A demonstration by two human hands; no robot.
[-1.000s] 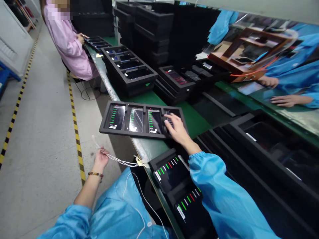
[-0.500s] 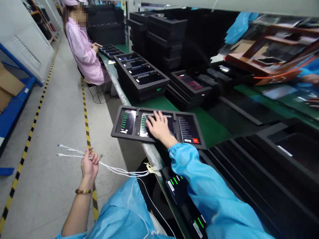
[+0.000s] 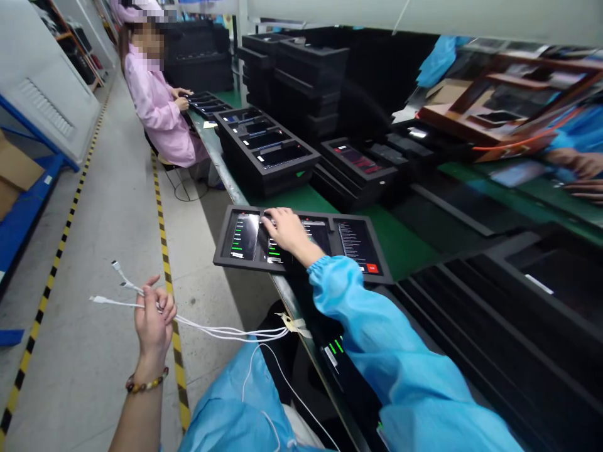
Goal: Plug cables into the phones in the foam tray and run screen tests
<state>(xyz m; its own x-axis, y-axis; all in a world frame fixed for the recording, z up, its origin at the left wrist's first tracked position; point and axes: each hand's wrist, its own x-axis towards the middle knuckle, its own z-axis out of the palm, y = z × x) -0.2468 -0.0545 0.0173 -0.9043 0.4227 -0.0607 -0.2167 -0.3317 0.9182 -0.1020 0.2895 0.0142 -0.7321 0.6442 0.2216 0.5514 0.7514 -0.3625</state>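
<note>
My left hand (image 3: 154,314), with a beaded bracelet at its wrist, is closed around several white charging cables (image 3: 211,329). Their plugs stick out to the left, over the floor. Tape binds the cables at the bench edge. My right hand (image 3: 286,233) lies with fingers stretched over a phone (image 3: 274,250) in the black foam tray (image 3: 219,257), covering part of its screen. Beside it in the same tray are a phone with green text (image 3: 244,235) at the left end and a phone with a red button (image 3: 358,245) at the right end.
More foam trays with phones (image 3: 282,155) stand stacked farther along the green bench (image 3: 396,242). Black trays (image 3: 471,326) lie to the right. A person in pink (image 3: 155,103) sits at the far end. Another person's hands (image 3: 581,166) show at the right edge.
My right hand has moved left across the tray, toward the left-end phone. My left hand has shifted left and slightly down with the cables. Text on the left phones' screens has changed.
</note>
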